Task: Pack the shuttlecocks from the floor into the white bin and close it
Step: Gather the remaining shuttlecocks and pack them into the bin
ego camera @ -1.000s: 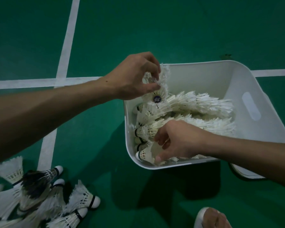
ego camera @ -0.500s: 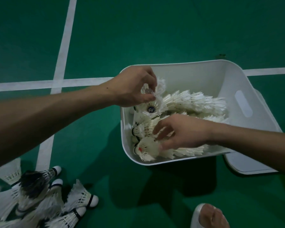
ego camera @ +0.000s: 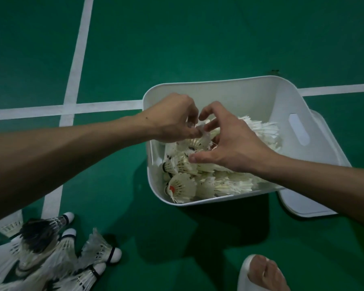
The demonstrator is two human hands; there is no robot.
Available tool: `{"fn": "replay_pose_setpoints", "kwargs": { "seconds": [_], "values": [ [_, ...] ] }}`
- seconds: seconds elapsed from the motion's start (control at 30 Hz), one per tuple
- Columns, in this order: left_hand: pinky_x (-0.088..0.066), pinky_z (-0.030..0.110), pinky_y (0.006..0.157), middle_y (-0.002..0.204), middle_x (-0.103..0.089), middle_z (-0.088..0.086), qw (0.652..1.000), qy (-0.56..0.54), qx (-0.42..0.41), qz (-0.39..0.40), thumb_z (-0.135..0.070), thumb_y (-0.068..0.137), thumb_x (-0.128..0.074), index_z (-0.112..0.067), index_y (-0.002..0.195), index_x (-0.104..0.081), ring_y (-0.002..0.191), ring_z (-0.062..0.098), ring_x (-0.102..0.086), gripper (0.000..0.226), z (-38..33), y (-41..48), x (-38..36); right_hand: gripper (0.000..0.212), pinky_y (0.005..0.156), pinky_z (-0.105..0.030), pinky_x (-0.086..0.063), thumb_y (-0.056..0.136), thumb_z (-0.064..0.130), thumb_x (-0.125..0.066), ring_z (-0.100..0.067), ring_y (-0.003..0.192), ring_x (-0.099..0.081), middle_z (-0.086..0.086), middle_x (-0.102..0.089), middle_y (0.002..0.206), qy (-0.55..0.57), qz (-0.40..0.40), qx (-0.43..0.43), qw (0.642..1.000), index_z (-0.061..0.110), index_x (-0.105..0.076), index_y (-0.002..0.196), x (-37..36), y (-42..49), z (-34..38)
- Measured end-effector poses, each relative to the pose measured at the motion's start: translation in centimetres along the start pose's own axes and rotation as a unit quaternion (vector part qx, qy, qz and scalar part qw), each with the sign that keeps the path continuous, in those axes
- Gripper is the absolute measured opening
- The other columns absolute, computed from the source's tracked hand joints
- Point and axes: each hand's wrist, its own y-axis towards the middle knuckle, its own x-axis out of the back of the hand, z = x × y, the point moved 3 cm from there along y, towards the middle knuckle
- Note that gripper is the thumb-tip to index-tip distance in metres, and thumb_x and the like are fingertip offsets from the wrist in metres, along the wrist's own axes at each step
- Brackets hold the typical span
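Observation:
The white bin [ego camera: 261,95] stands on the green court floor, holding several white feather shuttlecocks [ego camera: 183,185] laid in rows. My left hand [ego camera: 172,120] reaches over the bin's left rim and pinches the feathers of one shuttlecock [ego camera: 200,141] at the top of the stack. My right hand [ego camera: 231,139] hovers over the same spot, fingers spread and curved, its fingertips touching the feathers beside the left hand. A heap of loose shuttlecocks [ego camera: 51,255] lies on the floor at the lower left.
The bin's white lid [ego camera: 303,204] lies flat on the floor, partly under the bin's right side. White court lines [ego camera: 76,59] cross left of the bin. My foot in a white slipper [ego camera: 261,276] shows at the bottom edge.
My right hand has moved up from the near row of shuttlecocks to meet the left hand. The left hand has lowered its shuttlecock onto the stack.

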Motion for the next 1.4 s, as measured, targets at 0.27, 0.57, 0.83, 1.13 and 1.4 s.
{"fn": "replay_pose_setpoints", "kwargs": {
  "seconds": [0.27,0.57,0.83,1.13,1.4],
  "values": [
    [-0.053,0.037,0.079,0.098,-0.07,-0.001,0.996,-0.033,-0.001,0.084,-0.072,0.066,-0.055,-0.018,0.087,-0.074,0.084,0.016,-0.064,0.06,0.6,-1.0,1.8,0.065,0.062,-0.021,-0.045,0.068,0.026,-0.083,-0.008,0.079,-0.06,0.007,-0.055,0.102,-0.002,0.02,-0.016,1.0,0.038,-0.037,0.113,0.6,-0.1,-1.4],
    [-0.048,0.025,0.074,0.106,-0.069,0.005,0.999,-0.007,0.037,0.019,-0.027,0.082,-0.071,-0.009,0.101,-0.071,0.078,0.014,-0.059,0.027,2.3,-0.1,2.0,0.055,0.077,-0.031,-0.054,0.071,0.03,-0.08,-0.004,0.083,-0.058,0.011,-0.053,0.109,-0.062,0.129,0.037,0.989,0.051,-0.047,0.111,1.1,-1.1,-2.6],
    [-0.042,0.024,0.072,0.104,-0.069,0.006,1.0,-0.006,0.027,0.0,-0.03,0.082,-0.07,-0.009,0.1,-0.072,0.079,0.017,-0.058,0.027,2.6,0.5,1.7,0.046,0.074,-0.023,-0.046,0.072,0.041,-0.078,-0.005,0.086,-0.054,0.015,-0.058,0.1,-0.217,0.241,0.111,0.939,0.032,-0.061,0.114,-2.0,-0.5,-1.0],
    [-0.049,0.029,0.077,0.102,-0.068,0.007,1.0,-0.002,0.02,-0.001,-0.03,0.081,-0.069,-0.012,0.096,-0.072,0.081,0.019,-0.058,0.024,2.7,0.8,1.5,0.051,0.066,-0.021,-0.038,0.075,0.037,-0.076,-0.007,0.08,-0.042,0.007,-0.059,0.104,-0.277,0.246,0.131,0.92,0.026,-0.053,0.12,-3.9,-0.5,-1.3],
    [-0.048,0.03,0.078,0.105,-0.065,0.003,1.0,-0.006,-0.018,0.015,-0.027,0.08,-0.072,-0.014,0.092,-0.071,0.081,0.014,-0.054,0.018,2.0,0.5,1.7,0.035,0.075,-0.029,-0.056,0.065,0.04,-0.084,-0.004,0.079,-0.063,0.017,-0.06,0.08,-0.182,0.207,0.06,0.959,0.024,-0.057,0.081,-1.6,-0.5,-1.6]
  ]
}}
